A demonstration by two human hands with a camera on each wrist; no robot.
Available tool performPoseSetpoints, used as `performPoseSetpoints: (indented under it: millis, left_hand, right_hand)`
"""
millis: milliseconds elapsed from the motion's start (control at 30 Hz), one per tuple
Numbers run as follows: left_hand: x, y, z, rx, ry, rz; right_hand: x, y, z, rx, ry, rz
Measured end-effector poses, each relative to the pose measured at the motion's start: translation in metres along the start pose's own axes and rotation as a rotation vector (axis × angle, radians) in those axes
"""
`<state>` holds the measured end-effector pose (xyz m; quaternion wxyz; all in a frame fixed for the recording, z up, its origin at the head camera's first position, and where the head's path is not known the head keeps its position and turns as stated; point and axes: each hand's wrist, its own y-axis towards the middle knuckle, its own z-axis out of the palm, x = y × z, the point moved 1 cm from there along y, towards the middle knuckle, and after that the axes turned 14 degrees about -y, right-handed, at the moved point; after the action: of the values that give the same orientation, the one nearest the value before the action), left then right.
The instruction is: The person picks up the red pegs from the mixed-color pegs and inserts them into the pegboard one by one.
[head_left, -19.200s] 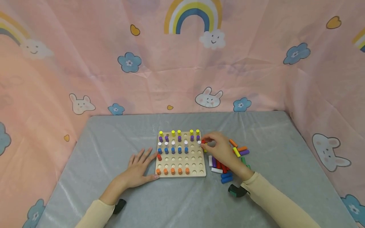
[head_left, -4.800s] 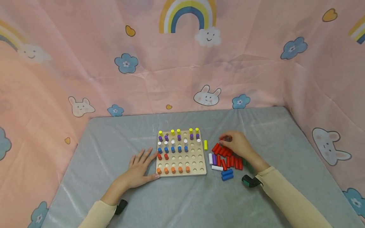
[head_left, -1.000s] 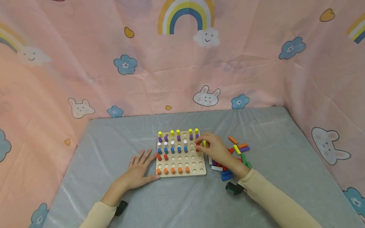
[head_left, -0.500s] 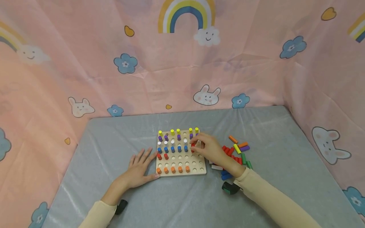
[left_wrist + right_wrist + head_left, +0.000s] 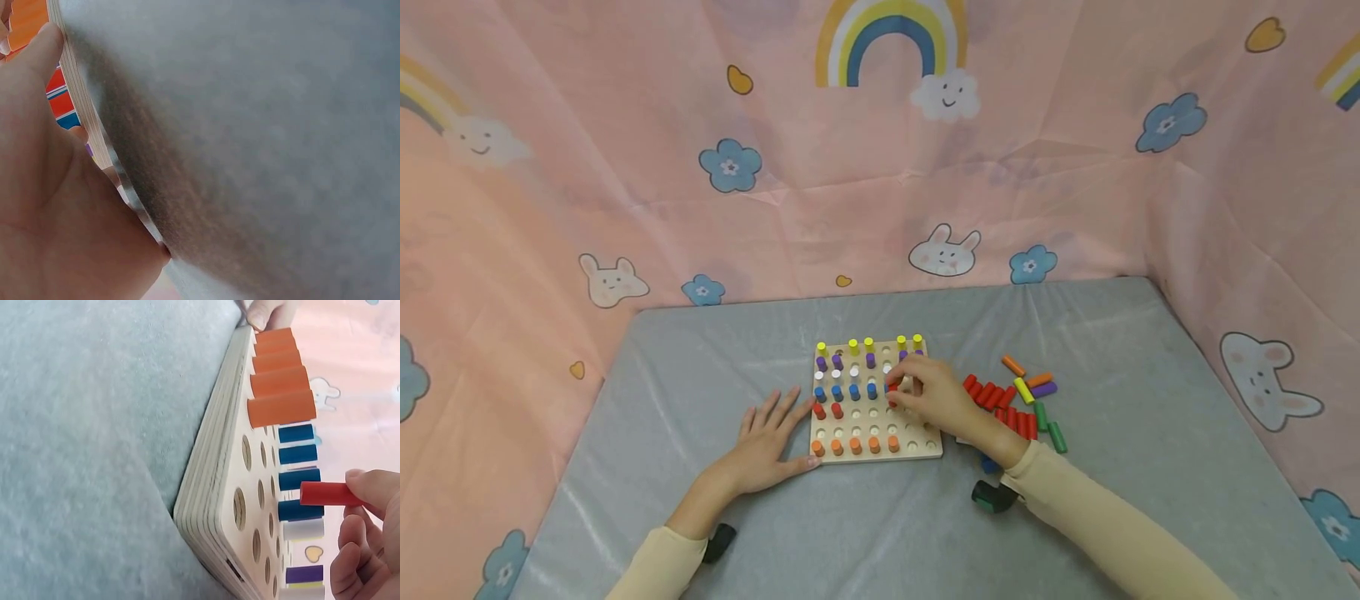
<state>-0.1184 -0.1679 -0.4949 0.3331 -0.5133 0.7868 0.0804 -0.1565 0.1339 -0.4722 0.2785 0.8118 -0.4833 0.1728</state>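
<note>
My right hand pinches a red peg between thumb and fingers. It holds the peg over the wooden pegboard, by the right end of the blue row; in the right wrist view the peg is clear of the holes. My left hand lies with spread fingers on the table, its fingertips touching the board's left edge. In the board stand yellow pegs, purple pegs, white pegs, blue pegs, two red pegs and orange pegs. My right hand hides part of the board.
Right of the board lies a pile of loose red pegs. Beyond it are loose orange pegs, a yellow peg, a purple peg and green pegs. My right forearm partly covers blue pegs. A grey cloth covers the table.
Since the oldest frame, a second red peg stands in the red row. My right hand was at the pile, then carried a red peg leftward over the board. My left hand stays put.
</note>
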Motion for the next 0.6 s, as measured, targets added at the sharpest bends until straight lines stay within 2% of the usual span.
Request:
performPoseSetpoints:
  millis: [200, 600]
  left_hand:
    - [-0.002, 0.0, -0.001, 0.001, 0.004, 0.001]
    - [0.0, 0.001, 0.001, -0.003, 0.001, -0.006]
  right_hand:
    - [0.005, 0.001, 0.004, 0.017, 0.022, 0.005]
    - [0.011, 0.004, 0.01, 0.031, -0.007, -0.001]
